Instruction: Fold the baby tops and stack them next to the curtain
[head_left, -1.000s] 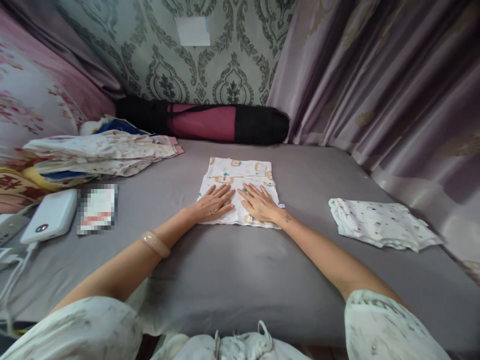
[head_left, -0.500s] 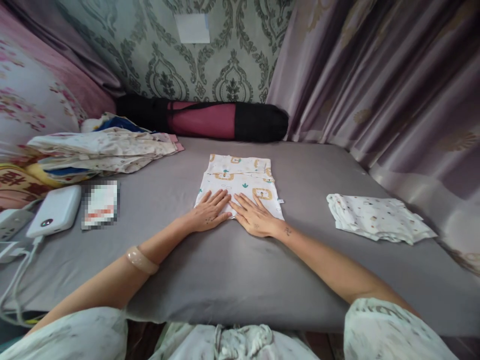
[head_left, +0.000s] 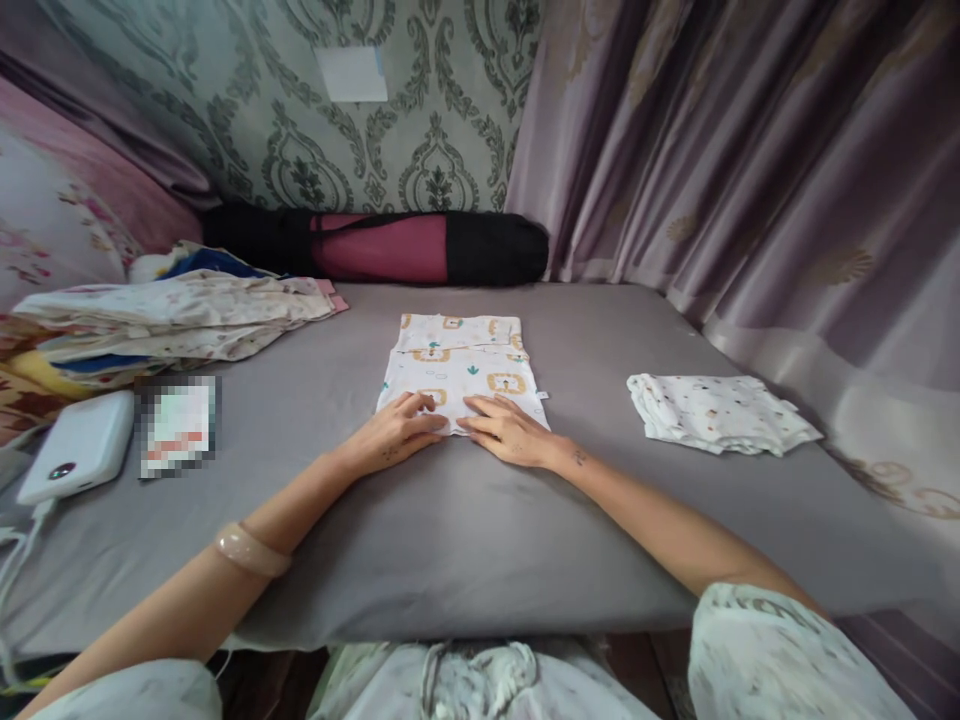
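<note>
A white folded garment [head_left: 465,365] printed with yellow lion faces and green leaves lies flat on the grey sheet in front of me. A strip at its far end is folded over, and a small tag sticks out on its right side. My left hand [head_left: 391,432] is at the left part of its near edge, fingers curled on the cloth and thumb along the edge. Beside it, my right hand [head_left: 511,430] has its fingers bent over the same edge, thumb close to the cloth border. Both hands look closed on this edge, though the fingertips' undersides are hidden.
Another folded white garment [head_left: 720,412] lies at the right. On the left are a heap of clothes [head_left: 187,310], a white power bank [head_left: 79,445] with a cable, and a blurred packet [head_left: 178,425]. A long black-and-red bag [head_left: 379,248] rests against the wall.
My hands were flat with fingers spread on the garment. Now the fingers are drawn in and curled at its near edge. The view has shifted slightly to the right.
</note>
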